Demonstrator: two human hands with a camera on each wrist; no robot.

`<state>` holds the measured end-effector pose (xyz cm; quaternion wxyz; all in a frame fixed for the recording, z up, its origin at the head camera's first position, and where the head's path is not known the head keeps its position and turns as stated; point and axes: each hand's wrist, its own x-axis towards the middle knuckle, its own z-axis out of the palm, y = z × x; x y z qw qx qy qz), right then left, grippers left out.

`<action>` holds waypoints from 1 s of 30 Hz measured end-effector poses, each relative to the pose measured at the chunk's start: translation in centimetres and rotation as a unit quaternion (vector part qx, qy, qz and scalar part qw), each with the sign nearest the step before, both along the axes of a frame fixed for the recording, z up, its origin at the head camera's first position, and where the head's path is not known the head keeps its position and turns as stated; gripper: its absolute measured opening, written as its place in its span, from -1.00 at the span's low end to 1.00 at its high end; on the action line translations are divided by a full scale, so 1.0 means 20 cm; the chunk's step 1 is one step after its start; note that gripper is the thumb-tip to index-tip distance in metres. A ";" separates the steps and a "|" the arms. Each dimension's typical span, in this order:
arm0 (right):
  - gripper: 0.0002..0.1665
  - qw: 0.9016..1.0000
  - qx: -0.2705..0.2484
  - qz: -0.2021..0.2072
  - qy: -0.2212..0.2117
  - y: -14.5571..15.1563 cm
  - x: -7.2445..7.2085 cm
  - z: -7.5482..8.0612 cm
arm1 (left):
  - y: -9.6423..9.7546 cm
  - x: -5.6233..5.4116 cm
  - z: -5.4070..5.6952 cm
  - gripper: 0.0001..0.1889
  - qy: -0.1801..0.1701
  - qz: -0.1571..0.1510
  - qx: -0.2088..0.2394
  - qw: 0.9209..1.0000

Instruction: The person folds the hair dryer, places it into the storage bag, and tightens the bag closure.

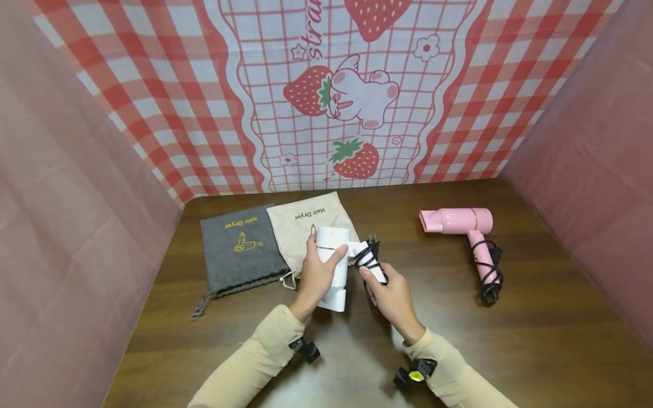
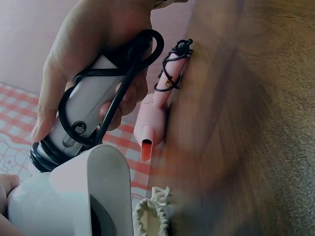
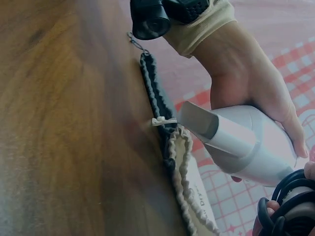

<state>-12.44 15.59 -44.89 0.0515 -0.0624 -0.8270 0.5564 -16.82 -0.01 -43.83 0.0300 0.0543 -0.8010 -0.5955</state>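
Both hands hold a white hair dryer [image 1: 334, 275] above the table. My left hand [image 1: 317, 276] grips its barrel, thumb across the front. With the fingers curled, my right hand [image 1: 391, 292] grips the handle [image 2: 91, 105], which has a black cord [image 2: 74, 110] wound round it. In the right wrist view the flat nozzle [image 3: 199, 120] points toward the cream drawstring bag [image 1: 306, 209]. That bag lies under and behind the dryer, partly hidden by it. A grey drawstring bag [image 1: 240, 243] lies to its left, the cream bag's edge beside it.
A pink hair dryer [image 1: 459, 221], its handle also wrapped in black cord, lies on the right of the wooden table [image 1: 551, 317]. Pink cloth walls [image 1: 76, 170] stand at both sides. A strawberry-patterned checked cloth [image 1: 265, 113] hangs at the back.
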 end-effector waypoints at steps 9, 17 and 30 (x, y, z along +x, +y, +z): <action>-0.60 1.000 -0.007 0.001 -0.007 0.00 0.01 -0.01 | 0.00 0.00 -0.01 -0.14 -0.004 0.000 -0.002 1.000; -0.57 1.000 0.021 -0.009 0.003 -0.01 0.01 -0.01 | 0.00 0.00 0.00 -0.15 0.001 0.003 -0.002 1.000; -0.63 0.984 -0.015 -0.132 0.118 -0.16 0.04 -0.05 | 0.10 0.02 0.02 -0.25 0.040 0.045 0.030 0.998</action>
